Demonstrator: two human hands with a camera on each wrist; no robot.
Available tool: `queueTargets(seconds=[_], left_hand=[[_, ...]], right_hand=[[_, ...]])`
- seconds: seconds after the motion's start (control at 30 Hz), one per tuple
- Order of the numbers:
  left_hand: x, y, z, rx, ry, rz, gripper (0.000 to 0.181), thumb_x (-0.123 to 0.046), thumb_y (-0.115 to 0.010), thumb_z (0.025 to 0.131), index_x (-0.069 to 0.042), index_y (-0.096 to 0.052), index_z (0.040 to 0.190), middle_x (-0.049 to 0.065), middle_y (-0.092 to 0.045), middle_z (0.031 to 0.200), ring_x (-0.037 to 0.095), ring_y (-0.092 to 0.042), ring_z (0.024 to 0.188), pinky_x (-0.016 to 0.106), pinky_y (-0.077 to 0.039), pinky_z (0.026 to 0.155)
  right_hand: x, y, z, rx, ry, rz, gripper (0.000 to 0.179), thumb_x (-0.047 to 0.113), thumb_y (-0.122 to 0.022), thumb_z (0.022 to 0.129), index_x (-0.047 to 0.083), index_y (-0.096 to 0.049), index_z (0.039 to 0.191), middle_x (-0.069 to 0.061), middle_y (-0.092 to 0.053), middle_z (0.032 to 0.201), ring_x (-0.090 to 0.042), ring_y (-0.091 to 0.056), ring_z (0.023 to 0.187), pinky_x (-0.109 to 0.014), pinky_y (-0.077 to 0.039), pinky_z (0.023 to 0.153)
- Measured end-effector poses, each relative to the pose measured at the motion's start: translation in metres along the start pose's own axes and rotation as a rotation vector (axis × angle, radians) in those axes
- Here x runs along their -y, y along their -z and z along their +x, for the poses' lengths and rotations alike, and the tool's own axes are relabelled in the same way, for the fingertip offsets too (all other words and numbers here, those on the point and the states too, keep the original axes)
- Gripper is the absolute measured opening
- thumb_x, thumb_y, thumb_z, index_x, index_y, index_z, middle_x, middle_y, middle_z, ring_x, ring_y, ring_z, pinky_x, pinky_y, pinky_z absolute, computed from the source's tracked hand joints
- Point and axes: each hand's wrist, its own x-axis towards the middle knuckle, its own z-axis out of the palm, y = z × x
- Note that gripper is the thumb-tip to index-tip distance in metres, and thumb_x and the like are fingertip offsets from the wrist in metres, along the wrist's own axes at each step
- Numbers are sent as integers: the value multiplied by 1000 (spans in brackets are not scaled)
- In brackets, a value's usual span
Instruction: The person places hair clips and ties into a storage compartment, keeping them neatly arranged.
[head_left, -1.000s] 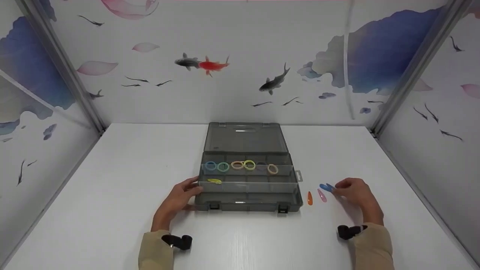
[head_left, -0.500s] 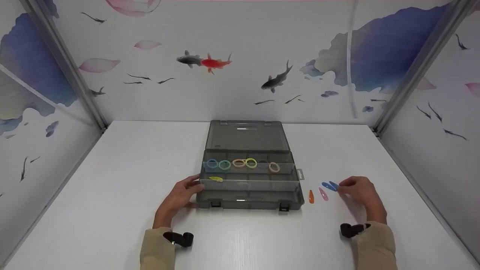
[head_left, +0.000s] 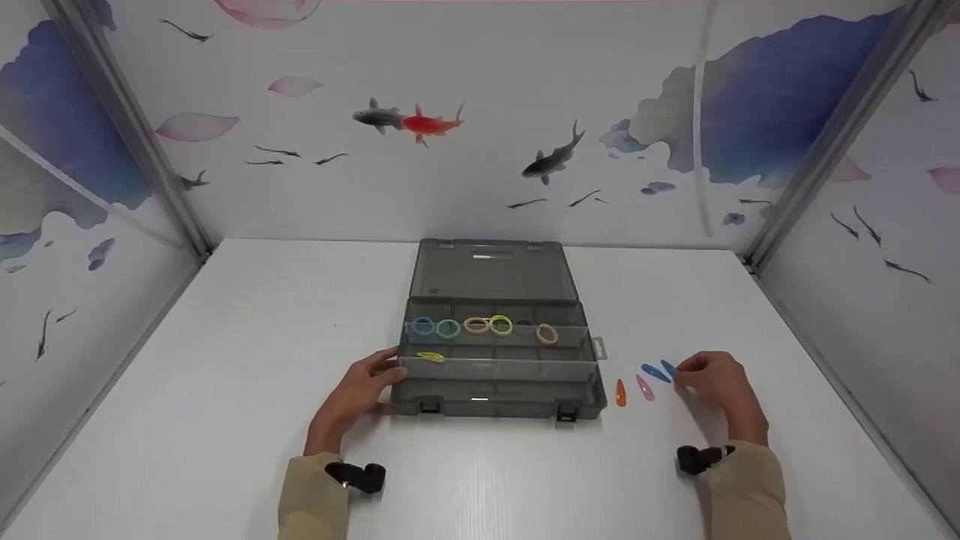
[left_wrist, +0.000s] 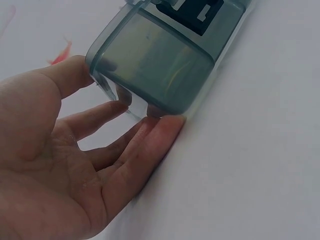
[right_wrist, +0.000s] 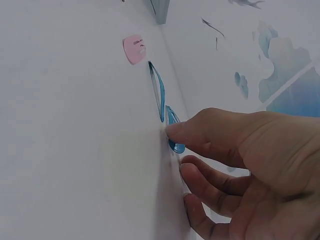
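Note:
My left hand [head_left: 367,386] touches the left side of an open grey see-through storage box [head_left: 499,409]; in the left wrist view its fingertips rest against the box's end wall. To the right of the box, my right hand [head_left: 716,379] pinches a blue hair clip [right_wrist: 175,131] between thumb and index finger, low at the table. Another blue hair clip [head_left: 655,373] lies just left of it. Farther left are a pink hair clip [head_left: 645,387] and an orange hair clip [head_left: 621,392]. Inside the box's middle row, at the left, sits a yellow hair clip [head_left: 430,357].
Several coloured hair ties, among them a green one [head_left: 448,328] and a yellow one [head_left: 501,325], stand in the box's back row. The raised lid [head_left: 495,274] leans back near the rear wall. Printed panels [head_left: 480,187] enclose the white table [head_left: 480,480].
The right hand has shifted slightly right with its blue clip, and the gap between the two blue clips has widened. The left hand stays at the box.

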Motion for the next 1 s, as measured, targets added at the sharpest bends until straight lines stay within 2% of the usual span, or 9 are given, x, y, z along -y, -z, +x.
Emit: queueTargets(seconds=[0.3, 0.43, 0.7, 1.0], left_hand=[[1, 1, -2, -9, 3, 1, 58, -24, -60, 101, -14, -40, 154, 18, -42, 156, 37, -46, 140, 47, -58, 90], [1, 1, -1, -6, -12, -3, 58, -25, -61, 100, -14, -40, 154, 18, -44, 156, 37, -47, 140, 47, -58, 90], [0, -1, 0, -12, -28, -5, 58, -25, -61, 100, -13, -41, 154, 19, -45, 154, 37, -48, 139, 46, -59, 88], [1, -2, -1, -40, -18, 5, 56, -25, -59, 101, -13, -41, 153, 19, -45, 154, 38, -50, 137, 44, -60, 83]], right_hand=[[2, -3, 3, -8, 5, 4, 44, 25, -69, 93, -5, -60, 124, -27, -61, 122, -36, -55, 106, -50, -50, 94], [2, -3, 3, -6, -21, 19, 41, 25, -69, 94, -4, -61, 122, -27, -61, 122, -37, -54, 107, -51, -49, 94], [4, 0, 5, -28, 21, 14, 37, 21, -69, 93, -5, -65, 119, -29, -63, 121, -38, -56, 106, -52, -49, 95], [4, -3, 4, -27, 15, 18, 39, 20, -68, 93, -7, -63, 121, -31, -61, 123, -40, -57, 108, -53, -50, 95]])
